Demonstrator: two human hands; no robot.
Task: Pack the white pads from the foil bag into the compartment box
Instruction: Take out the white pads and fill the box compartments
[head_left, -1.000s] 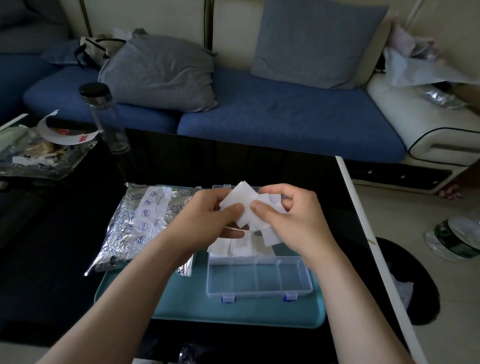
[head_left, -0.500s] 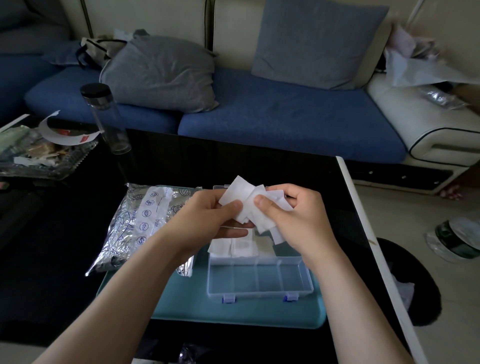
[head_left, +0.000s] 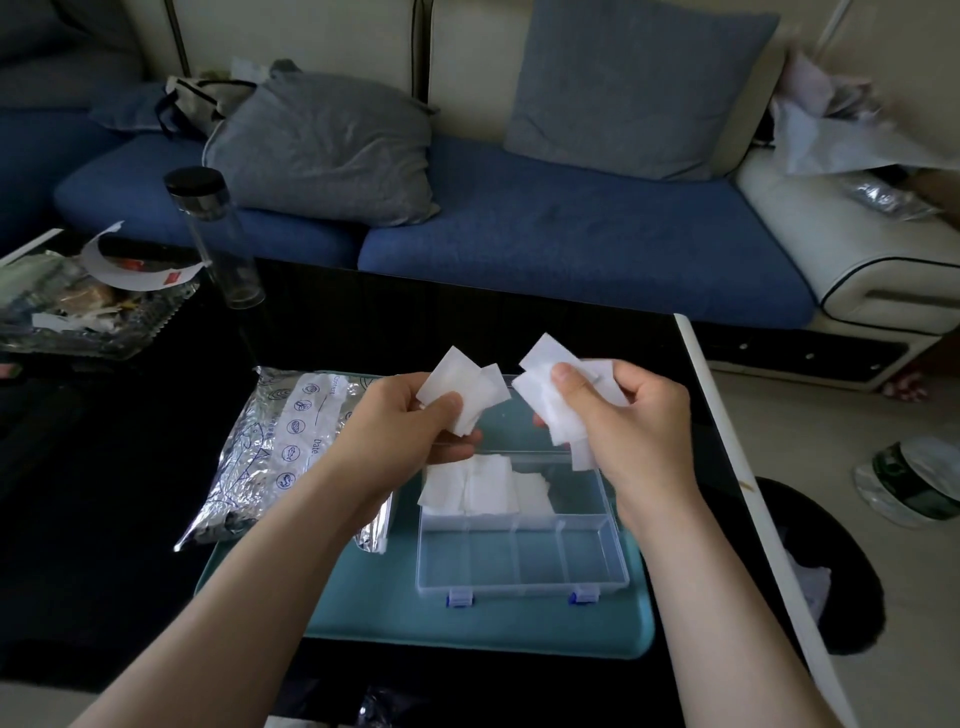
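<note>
Both hands are up over the compartment box (head_left: 519, 584), each pinching its own little bunch of white pads; the left hand (head_left: 410, 431) has its thumb pressed on a couple of fanned-out pads (head_left: 457, 382) with the fingers curled underneath; the right hand (head_left: 628, 421) grips a thicker, messier bunch (head_left: 540, 389) between thumb and curled fingers; the two bunches are near each other but not touching. More pads (head_left: 478, 486) already lie in the box, in the left and middle part of its far row, sort of overlapping; the clear lid stands open behind them. The box sits on a teal tray (head_left: 467, 623) near the right edge of the black surface (head_left: 104, 519), closer to our side; the foil bag (head_left: 260, 467) lies just left of the box, crumpled, half on the tray's left rim and half on the surface, with our left forearm over its near corner. Off toward the far left corner there's a clear bottle (head_left: 213, 239) with a black cap standing upright and a glass dish (head_left: 78, 317) full of paper scraps; the blue sofa (head_left: 571, 234) runs along the far edge.
</note>
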